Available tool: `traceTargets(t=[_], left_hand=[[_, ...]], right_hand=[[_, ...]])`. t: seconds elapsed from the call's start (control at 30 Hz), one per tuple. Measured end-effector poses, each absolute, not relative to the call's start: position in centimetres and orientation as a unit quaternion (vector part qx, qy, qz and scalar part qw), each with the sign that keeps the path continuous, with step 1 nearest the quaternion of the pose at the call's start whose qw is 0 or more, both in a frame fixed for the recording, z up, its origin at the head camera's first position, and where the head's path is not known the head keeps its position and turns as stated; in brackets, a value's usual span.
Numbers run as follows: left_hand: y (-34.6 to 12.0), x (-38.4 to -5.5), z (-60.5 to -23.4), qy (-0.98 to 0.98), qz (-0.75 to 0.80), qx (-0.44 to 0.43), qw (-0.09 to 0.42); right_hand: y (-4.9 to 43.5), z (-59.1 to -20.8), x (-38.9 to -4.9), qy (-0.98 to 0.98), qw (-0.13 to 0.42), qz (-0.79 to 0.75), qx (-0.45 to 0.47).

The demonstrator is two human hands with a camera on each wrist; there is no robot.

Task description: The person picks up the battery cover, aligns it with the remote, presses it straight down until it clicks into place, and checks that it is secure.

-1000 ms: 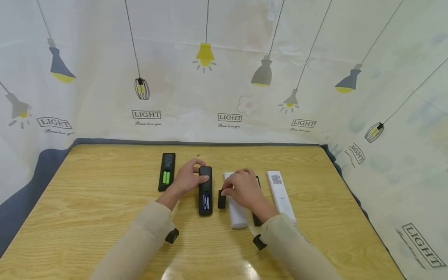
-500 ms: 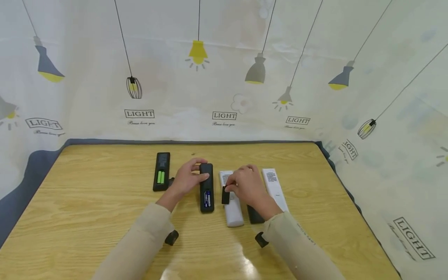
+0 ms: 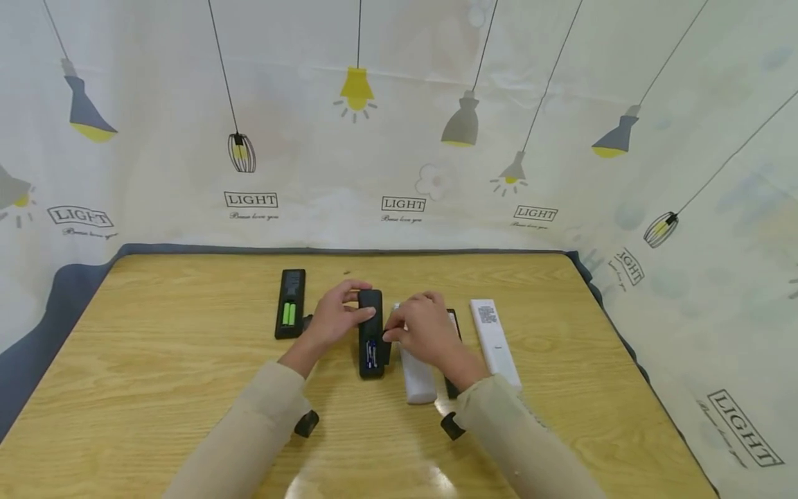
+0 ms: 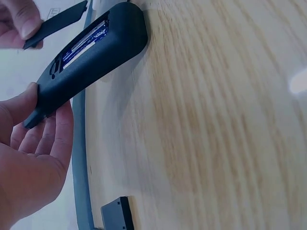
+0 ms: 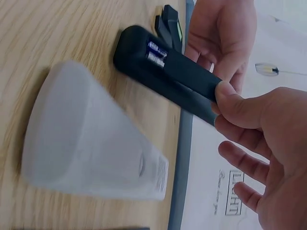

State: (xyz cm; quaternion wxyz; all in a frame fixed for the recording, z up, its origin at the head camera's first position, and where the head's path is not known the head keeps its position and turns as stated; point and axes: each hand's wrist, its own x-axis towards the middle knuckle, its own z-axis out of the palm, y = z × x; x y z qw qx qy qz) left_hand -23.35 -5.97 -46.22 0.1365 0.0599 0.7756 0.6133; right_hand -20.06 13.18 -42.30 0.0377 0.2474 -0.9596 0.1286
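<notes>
My left hand (image 3: 337,315) grips the upper end of a black remote control (image 3: 370,326), thumb on its back face. Its battery compartment is uncovered, and blue-and-white batteries (image 4: 86,44) lie inside, seen clearly in the left wrist view. Between thumb and forefinger, my right hand (image 3: 427,333) pinches a black battery cover (image 5: 192,76). That cover is held above the remote's back, apart from it in the left wrist view. In the right wrist view it hides part of the compartment. Whether the remote's lower end touches the table cannot be told.
On the wooden table (image 3: 187,360), a black remote with green batteries (image 3: 289,305) lies to the left. A white remote (image 5: 96,139) lies beside the right hand. Further right are a partly hidden dark remote (image 3: 454,346) and another white remote (image 3: 495,343).
My right hand has moved left with the battery cover, from over the white remote to the black remote's right side. My left hand keeps its hold on the remote.
</notes>
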Motion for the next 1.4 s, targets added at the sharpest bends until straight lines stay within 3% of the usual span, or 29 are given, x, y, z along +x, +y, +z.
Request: traceTargets(t=[0.27,0.37,0.87,1.4], left_hand=[[-6.1,-22.6,-44.8,0.78,0.607,0.062,0.137],[-6.2,-23.2,-45.9,0.783,0.605,0.066,0.132],[-6.2,-23.0,-46.1,0.778,0.612,0.074,0.119],[-6.2,-23.0,-46.3,0.79,0.599,0.07,0.107]], right_hand=[[11.5,-42.1,-20.0,-0.959,0.042,0.111,0.257],[11.3,-42.4,-20.1,-0.958,0.047,0.107,0.263],[10.7,-44.3,-18.9,-0.939,0.157,0.031,0.303],[10.8,-44.6,-18.6,-0.946,0.15,0.022,0.287]])
